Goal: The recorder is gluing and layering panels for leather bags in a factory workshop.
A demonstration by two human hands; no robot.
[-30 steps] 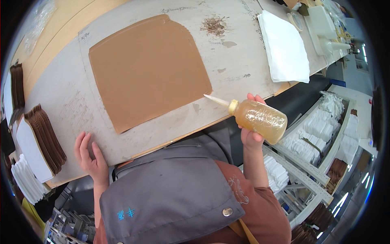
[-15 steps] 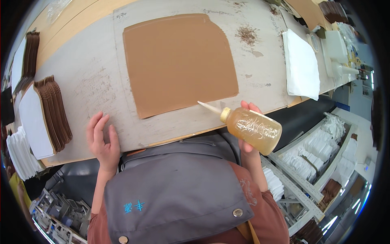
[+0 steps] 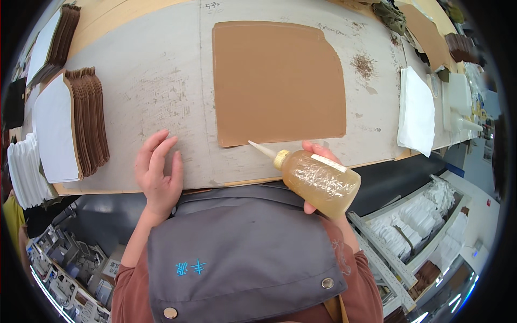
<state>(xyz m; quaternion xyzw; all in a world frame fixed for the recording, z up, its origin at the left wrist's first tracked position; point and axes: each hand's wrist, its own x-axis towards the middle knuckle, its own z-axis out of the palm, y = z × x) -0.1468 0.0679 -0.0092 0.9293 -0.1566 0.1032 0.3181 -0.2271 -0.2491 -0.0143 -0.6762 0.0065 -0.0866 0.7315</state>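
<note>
Left fingers [image 3: 160, 156]: loosely spread, holding nothing, over the desk [image 3: 124, 102]. Brown panel [image 3: 280, 86]: flat on desk, 2 o'clock from them. Amber bottle [image 3: 322, 182]: long axis 4 to 10 o'clock, nozzle [image 3: 262, 149] at panel's 7 o'clock edge; contact unclear. Right fingers [image 3: 322, 150]: wrapped round bottle, partly hidden; nearer hand to nozzle.

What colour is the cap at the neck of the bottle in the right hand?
The cap is yellow; it shows best in the head view.

grey worktable [image 3: 129, 94] | middle: brown sheet [image 3: 280, 83] | right: white sheets [image 3: 416, 110] | left: brown stack [image 3: 89, 124], white-faced
</note>
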